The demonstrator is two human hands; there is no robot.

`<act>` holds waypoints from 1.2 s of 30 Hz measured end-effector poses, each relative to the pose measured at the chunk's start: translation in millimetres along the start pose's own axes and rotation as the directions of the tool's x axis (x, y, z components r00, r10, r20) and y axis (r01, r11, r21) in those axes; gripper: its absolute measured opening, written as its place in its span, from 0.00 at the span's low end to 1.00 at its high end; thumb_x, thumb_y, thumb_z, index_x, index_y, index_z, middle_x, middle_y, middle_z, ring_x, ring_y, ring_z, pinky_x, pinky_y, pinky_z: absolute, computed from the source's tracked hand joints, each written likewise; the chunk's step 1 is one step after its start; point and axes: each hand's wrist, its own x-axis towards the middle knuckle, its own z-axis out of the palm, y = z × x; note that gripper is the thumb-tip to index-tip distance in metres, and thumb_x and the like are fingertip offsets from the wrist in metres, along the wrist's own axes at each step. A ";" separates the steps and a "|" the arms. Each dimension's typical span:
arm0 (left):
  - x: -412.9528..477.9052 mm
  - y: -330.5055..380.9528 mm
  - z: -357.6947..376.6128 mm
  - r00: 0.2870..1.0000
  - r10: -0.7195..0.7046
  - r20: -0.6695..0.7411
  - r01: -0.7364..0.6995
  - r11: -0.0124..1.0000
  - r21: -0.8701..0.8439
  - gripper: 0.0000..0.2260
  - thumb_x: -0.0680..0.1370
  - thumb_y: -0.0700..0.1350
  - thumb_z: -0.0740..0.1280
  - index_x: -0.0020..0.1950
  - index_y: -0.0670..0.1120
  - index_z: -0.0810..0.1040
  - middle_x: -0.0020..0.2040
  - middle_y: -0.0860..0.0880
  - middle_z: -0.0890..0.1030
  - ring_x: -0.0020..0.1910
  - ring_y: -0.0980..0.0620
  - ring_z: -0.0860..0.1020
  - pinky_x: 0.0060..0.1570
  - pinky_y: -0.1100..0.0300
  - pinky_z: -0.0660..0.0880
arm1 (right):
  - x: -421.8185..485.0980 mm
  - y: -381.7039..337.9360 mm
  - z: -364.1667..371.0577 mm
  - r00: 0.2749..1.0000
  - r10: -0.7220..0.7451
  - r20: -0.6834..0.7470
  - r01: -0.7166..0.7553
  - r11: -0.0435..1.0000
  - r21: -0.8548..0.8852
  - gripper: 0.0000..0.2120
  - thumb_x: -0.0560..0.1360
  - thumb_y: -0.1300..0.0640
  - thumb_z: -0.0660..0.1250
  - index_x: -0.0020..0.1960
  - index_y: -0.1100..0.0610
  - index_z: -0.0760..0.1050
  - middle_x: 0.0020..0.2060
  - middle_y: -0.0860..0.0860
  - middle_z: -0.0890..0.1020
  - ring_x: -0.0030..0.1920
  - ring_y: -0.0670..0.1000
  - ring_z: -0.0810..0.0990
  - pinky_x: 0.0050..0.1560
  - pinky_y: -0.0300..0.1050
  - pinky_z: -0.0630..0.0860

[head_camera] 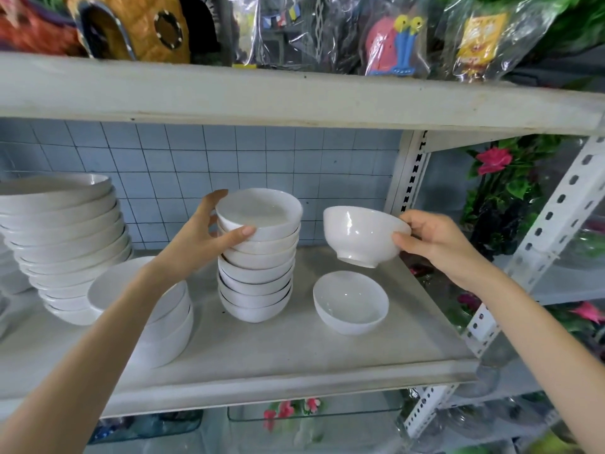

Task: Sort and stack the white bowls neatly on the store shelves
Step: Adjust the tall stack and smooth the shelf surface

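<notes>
White bowl stack [257, 273] gripped by left hand [209, 234], right hand [435, 240] pinching tilted bowl [360, 234], empty bowl [350, 301] beneath, near shelf [294, 355] edge.

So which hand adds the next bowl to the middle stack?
The right hand: it holds a tilted bowl in the air beside the stack. The left hand grips the stack's top bowl, likely steadying.

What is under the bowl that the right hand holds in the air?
Below the tilted bowl in the right hand, a single empty bowl stands upright on the shelf, not touching it. The tilted bowl's inside is hidden.
</notes>
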 end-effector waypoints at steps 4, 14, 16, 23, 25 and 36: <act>-4.0 0.7 -1.0 1.000 -0.004 0.000 0.004 1.000 -0.017 0.33 0.71 0.50 0.70 0.73 0.50 0.60 0.59 0.58 0.72 0.58 0.61 0.73 0.44 0.75 0.72 | -8.1 2.5 0.8 0.997 0.066 0.036 -0.073 0.969 0.234 0.18 0.64 0.44 0.75 0.45 0.56 0.78 0.46 0.54 0.83 0.49 0.52 0.81 0.51 0.52 0.80; -16.0 -3.0 -5.9 0.999 0.033 -0.032 -0.034 0.999 -0.026 0.40 0.67 0.56 0.68 0.75 0.49 0.57 0.72 0.54 0.63 0.66 0.56 0.67 0.52 0.69 0.70 | -33.6 33.6 24.3 0.999 0.039 0.003 -0.039 0.999 -0.007 0.06 0.75 0.67 0.65 0.42 0.58 0.75 0.35 0.45 0.78 0.37 0.40 0.75 0.40 0.31 0.70; -19.4 -4.3 -7.3 0.999 0.035 -0.038 -0.036 0.999 -0.020 0.41 0.67 0.57 0.68 0.75 0.48 0.57 0.73 0.53 0.63 0.67 0.56 0.67 0.56 0.65 0.70 | -36.4 36.8 28.0 1.000 -0.002 0.006 0.003 0.987 -0.158 0.07 0.73 0.65 0.68 0.43 0.53 0.77 0.37 0.44 0.80 0.38 0.38 0.76 0.42 0.30 0.70; -30.6 -7.0 -8.5 1.000 0.011 -0.025 -0.012 1.000 -0.025 0.39 0.70 0.60 0.70 0.75 0.49 0.57 0.74 0.52 0.63 0.70 0.52 0.67 0.66 0.52 0.69 | -38.6 45.6 42.1 0.995 -0.068 -0.073 0.039 0.937 -0.347 0.08 0.70 0.64 0.72 0.44 0.52 0.78 0.42 0.48 0.82 0.44 0.43 0.77 0.49 0.33 0.70; -32.8 -5.4 -8.3 0.999 0.006 -0.032 -0.007 1.000 -0.017 0.40 0.69 0.59 0.68 0.76 0.48 0.57 0.74 0.51 0.63 0.70 0.51 0.67 0.66 0.53 0.69 | -40.5 45.1 45.4 0.995 -0.073 -0.073 0.041 0.931 -0.362 0.05 0.70 0.65 0.72 0.44 0.57 0.80 0.41 0.48 0.81 0.45 0.45 0.77 0.48 0.33 0.70; -35.7 6.7 -16.7 0.999 -0.026 0.038 0.026 1.000 0.005 0.41 0.68 0.61 0.66 0.76 0.48 0.54 0.74 0.49 0.62 0.68 0.50 0.69 0.64 0.55 0.69 | -57.2 46.6 77.2 0.986 -0.148 -0.079 0.088 0.855 -0.511 0.06 0.68 0.70 0.72 0.44 0.64 0.83 0.38 0.47 0.81 0.43 0.53 0.79 0.47 0.37 0.73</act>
